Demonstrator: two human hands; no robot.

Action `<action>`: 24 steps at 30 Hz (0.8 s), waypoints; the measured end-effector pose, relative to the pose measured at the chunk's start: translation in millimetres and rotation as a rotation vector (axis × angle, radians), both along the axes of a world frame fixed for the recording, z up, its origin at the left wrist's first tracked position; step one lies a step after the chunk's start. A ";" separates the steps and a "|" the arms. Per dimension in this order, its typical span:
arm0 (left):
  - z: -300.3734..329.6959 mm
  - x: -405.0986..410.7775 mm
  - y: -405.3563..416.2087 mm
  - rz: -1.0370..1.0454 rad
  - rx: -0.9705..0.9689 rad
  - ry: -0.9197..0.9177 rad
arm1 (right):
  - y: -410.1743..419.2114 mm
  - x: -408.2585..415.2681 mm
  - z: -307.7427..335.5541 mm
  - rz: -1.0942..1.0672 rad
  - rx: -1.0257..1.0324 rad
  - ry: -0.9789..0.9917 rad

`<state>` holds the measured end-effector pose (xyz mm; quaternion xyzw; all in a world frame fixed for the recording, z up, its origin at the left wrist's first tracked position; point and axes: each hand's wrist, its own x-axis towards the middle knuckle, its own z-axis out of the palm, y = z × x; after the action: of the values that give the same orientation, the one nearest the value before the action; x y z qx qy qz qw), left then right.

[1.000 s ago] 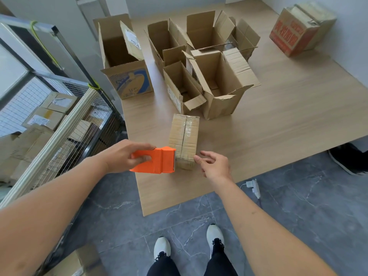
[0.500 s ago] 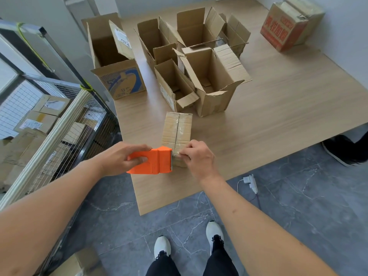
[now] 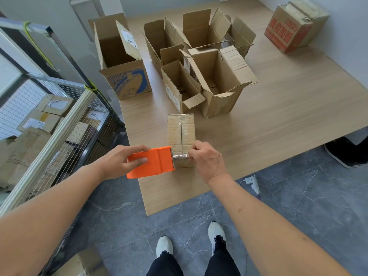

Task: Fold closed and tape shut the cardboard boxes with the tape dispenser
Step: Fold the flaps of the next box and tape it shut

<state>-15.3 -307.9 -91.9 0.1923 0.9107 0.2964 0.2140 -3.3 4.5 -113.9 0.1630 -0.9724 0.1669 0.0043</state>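
Left hand (image 3: 119, 162) gripping orange tape dispenser (image 3: 152, 162); right hand (image 3: 207, 159) pinching tape end (image 3: 180, 156) across closed box (image 3: 180, 136), long axis running toward frame top.

- Left hand (image 3: 117, 162) grips the orange tape dispenser (image 3: 153, 162) at the near end of a small closed box (image 3: 180, 136) on the counter (image 3: 278, 120)
- Right hand (image 3: 207, 159) pinches the tape strip (image 3: 180, 156) drawn from the dispenser
- Open boxes (image 3: 217, 80) stand farther back
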 end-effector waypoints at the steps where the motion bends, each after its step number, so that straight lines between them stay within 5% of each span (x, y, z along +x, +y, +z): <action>1: 0.3 0.6 -1.2 0.006 -0.004 -0.002 | -0.2 -0.7 1.0 0.000 0.012 0.000; 24: -11.2 -14.0 -15.4 0.126 -0.130 -0.268 | -26.8 -3.4 29.2 -0.083 0.267 -0.188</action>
<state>-29.3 -323.3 -103.1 0.0794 0.9015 0.2726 0.3266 -6.7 -22.3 -84.7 0.1056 -0.9879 0.0502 -0.1014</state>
